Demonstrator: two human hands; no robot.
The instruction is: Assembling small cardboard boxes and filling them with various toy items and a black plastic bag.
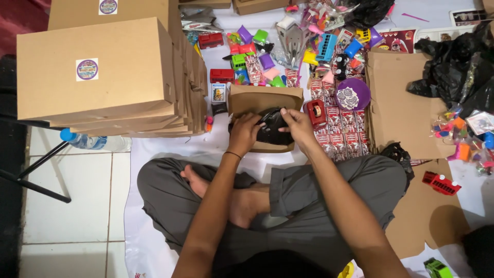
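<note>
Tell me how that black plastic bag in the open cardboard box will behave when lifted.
The black plastic bag will probably flop and crumple, since it creases under the left hand and right hand. Its glossy film may be slippery. It looks light.

I see an open brown cardboard box (pixel 265 100) on the floor, and I use it as my landmark. Left of it rises a stack of closed brown cardboard boxes (pixel 103 72); the top one bears a round purple sticker (pixel 87 69), and one behind bears another round sticker (pixel 108 6). Right of the box lie rows of small red-and-white sachets (pixel 342 128), then a flattened cardboard sheet (pixel 404 108).
</note>
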